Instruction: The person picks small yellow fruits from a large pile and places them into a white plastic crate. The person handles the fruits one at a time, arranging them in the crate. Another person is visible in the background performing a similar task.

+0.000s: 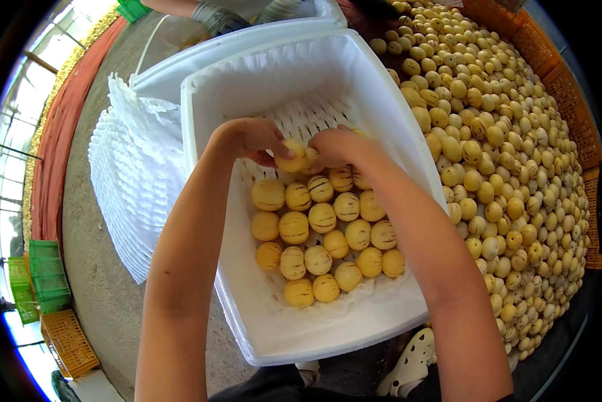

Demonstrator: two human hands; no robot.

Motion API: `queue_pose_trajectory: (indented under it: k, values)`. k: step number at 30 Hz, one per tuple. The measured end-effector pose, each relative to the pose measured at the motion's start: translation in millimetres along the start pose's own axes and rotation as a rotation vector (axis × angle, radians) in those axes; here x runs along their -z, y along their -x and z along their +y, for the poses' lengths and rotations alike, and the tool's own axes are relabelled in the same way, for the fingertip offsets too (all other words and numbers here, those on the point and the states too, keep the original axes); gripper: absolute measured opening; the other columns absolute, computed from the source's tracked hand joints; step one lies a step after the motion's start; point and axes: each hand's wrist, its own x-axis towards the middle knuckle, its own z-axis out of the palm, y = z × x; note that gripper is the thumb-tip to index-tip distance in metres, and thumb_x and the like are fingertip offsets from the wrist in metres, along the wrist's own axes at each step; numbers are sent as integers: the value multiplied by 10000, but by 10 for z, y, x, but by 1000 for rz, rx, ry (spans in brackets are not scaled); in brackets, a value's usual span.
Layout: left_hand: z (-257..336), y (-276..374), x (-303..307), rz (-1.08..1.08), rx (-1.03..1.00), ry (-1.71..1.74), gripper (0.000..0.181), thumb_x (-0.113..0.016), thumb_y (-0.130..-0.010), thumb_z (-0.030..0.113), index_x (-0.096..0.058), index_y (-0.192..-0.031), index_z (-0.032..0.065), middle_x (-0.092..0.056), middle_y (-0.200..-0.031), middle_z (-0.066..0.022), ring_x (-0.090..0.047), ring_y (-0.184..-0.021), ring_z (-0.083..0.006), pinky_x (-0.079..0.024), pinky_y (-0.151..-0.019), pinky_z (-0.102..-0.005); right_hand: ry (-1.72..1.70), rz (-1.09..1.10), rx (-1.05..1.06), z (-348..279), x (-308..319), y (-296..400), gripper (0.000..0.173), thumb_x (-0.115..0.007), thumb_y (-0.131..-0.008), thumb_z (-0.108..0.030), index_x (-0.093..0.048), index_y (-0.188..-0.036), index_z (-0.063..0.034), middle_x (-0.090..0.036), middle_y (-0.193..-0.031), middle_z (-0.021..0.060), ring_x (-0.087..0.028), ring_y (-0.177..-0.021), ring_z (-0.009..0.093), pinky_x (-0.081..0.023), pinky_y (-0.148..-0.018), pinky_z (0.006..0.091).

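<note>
A white foam box [331,321] lined with white foam netting stands before me. Rows of round yellow fruits with dark stripes [322,217] lie in its nearer and middle part. Over the far rows, my left hand [256,142] grips a plain yellow fruit [292,156] between thumb and fingers. My right hand [333,145] is close beside it, with its fingers around another yellowish fruit [310,157], partly hidden by the hand. Part of one more fruit shows behind my right wrist.
Heaped yellow fruits [507,191] fill the right, bordered by orange crates [572,110]. White foam netting [135,171] lies left of the box. Another person's gloved hand [218,19] is beyond it, near a second foam box [165,80]. Green crates [49,276] stand far left.
</note>
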Motion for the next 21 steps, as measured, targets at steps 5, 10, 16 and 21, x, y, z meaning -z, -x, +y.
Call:
queue_pose_trajectory:
  k: [5, 10, 16, 21]
  values:
    - [-122, -91, 24, 50, 42, -354, 320, -697, -617, 199, -591, -813, -30, -579, -727, -71, -560, -612, -119, -464, -570, -235, 12, -25, -43, -75, 24, 11, 485, -612, -679, -362, -508, -1095, -136, -505, -1097, 37, -398, -1053, 260, -344, -878, 355]
    - [-151, -234, -129, 255, 61, -681, 407, -752, -500, 222, -593, -774, -33, -580, -708, -111, -564, -643, -206, -457, -560, -309, 34, -40, -38, -113, 44, 0, 465, -602, -686, -350, -508, -1098, -157, -504, -1104, 47, -414, -1059, 254, -362, -862, 347]
    - [-362, -567, -112, 313, -253, -893, 442, -746, -432, 355, -609, -677, 13, -587, -698, -150, -553, -644, -258, -432, -589, -371, -101, 281, -46, 245, -311, -192, 348, -638, -630, -273, -595, -921, -88, -566, -991, 94, -533, -908, 258, -409, -781, 357]
    - [-368, -400, -189, 299, -357, -600, 429, -688, -428, 24, -577, -842, -7, -612, -766, -104, -560, -668, -201, -442, -602, -330, 277, 469, 144, 23, -440, 144, 415, -597, -659, -279, -538, -1003, -55, -514, -1075, 100, -433, -1031, 274, -288, -886, 452]
